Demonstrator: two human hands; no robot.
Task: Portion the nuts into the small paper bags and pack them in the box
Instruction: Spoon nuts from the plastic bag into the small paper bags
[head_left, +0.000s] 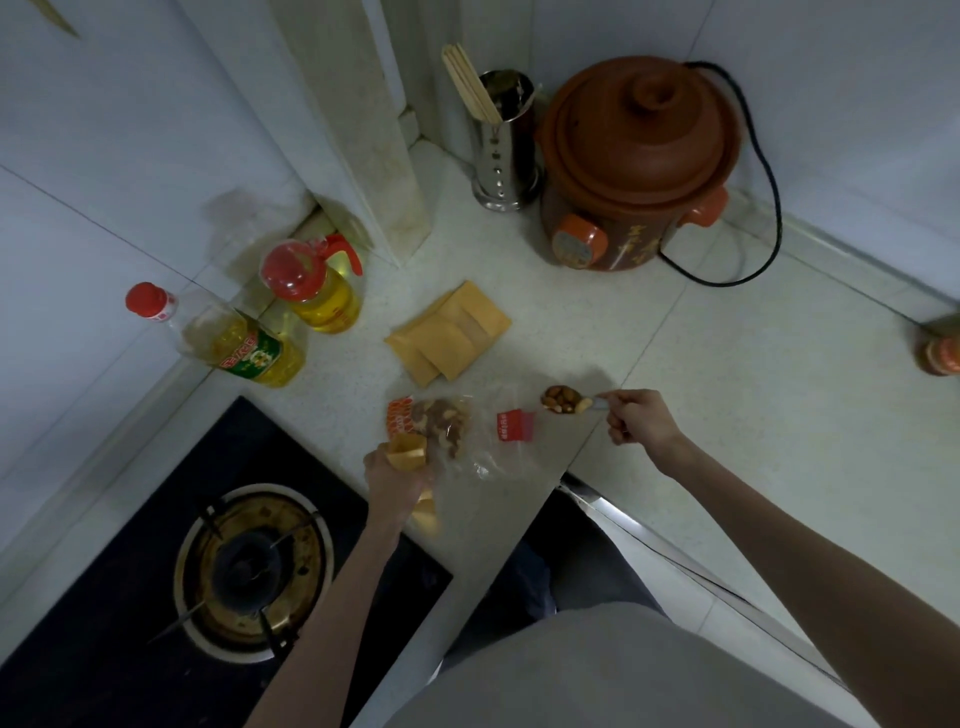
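Clearly heaped, mixed brown nuts (563, 400) fill the spoon (592, 402).

My pale speckled worktop (597, 332) carries a stack of brown paper bags (448, 332), a clear bag of nuts (447, 426), two oil bottles (311, 291), a steel chopstick holder (504, 150), and a clay cooker (636, 166).
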